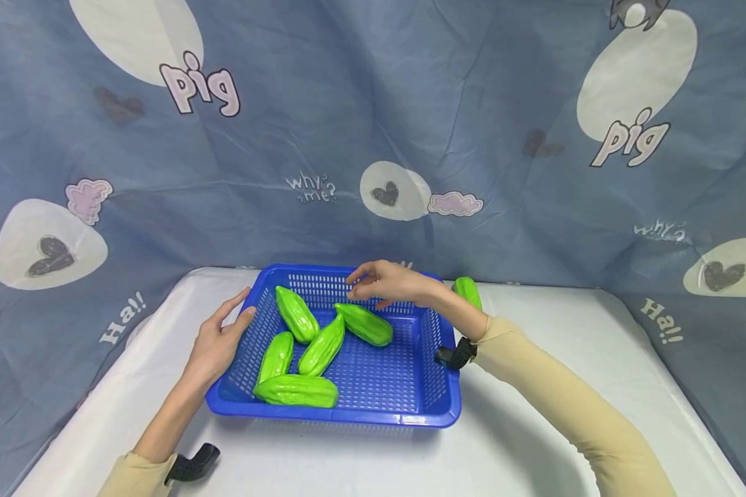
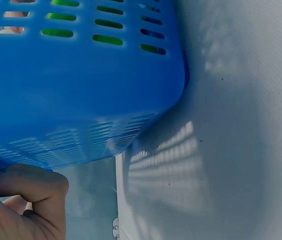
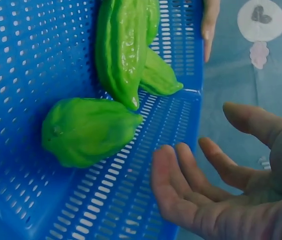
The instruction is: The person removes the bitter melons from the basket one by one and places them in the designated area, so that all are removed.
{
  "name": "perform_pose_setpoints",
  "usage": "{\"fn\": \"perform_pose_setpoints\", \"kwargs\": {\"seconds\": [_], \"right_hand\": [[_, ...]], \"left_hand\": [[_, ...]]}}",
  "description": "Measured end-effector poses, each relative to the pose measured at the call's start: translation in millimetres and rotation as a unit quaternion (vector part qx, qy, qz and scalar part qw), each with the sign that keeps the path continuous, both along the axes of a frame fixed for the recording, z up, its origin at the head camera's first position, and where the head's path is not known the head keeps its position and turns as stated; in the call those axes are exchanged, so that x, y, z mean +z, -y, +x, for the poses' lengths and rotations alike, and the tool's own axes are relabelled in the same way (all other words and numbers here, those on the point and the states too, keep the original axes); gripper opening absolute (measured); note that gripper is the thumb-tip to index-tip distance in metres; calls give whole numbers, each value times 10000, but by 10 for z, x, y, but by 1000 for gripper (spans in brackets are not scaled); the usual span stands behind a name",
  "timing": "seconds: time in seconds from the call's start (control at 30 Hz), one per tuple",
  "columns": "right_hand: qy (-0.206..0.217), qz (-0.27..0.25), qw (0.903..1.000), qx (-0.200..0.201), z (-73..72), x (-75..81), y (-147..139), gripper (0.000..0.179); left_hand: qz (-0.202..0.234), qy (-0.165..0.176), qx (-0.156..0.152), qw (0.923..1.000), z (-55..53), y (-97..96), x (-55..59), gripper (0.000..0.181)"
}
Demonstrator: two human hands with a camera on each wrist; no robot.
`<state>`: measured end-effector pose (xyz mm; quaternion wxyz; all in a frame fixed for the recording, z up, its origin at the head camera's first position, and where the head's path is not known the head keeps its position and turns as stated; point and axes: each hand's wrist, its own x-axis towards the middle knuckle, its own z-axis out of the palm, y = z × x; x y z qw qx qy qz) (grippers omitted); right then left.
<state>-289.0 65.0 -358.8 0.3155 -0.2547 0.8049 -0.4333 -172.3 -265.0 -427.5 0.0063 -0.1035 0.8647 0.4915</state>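
Observation:
A blue perforated basket (image 1: 379, 386) holds several ridged green gourds, mostly toward its left side. One gourd (image 1: 363, 324) lies near the back wall, and another (image 1: 295, 391) lies along the front. My left hand (image 1: 214, 348) touches the basket's left rim, fingers mostly straight along the outside. The left wrist view shows its bent thumb (image 2: 36, 182) by the basket wall, with the tip partly cut off. Over the basket's back part hovers my right hand (image 1: 388, 281), fingers loosely bent and holding nothing. From the right wrist, a gourd (image 3: 88, 132) appears below and apart from the fingers.
Outside the basket, behind its right side, another green gourd (image 1: 468, 293) lies on the white table (image 1: 534, 386), partly hidden by my right arm. A blue printed cloth (image 1: 348, 138) hangs behind and around the table.

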Motion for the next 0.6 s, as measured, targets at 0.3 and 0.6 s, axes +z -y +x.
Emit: {"fn": "perform_pose_setpoints", "kwargs": {"seconds": [0.3, 0.6], "right_hand": [[-229, 685, 9973, 154, -15, -8, 112, 55], [-409, 1183, 9919, 196, -60, -76, 150, 57]], "left_hand": [[7, -20, -8, 10000, -9, -4, -12, 66], [156, -52, -2, 9999, 13, 3, 8, 66]]}}
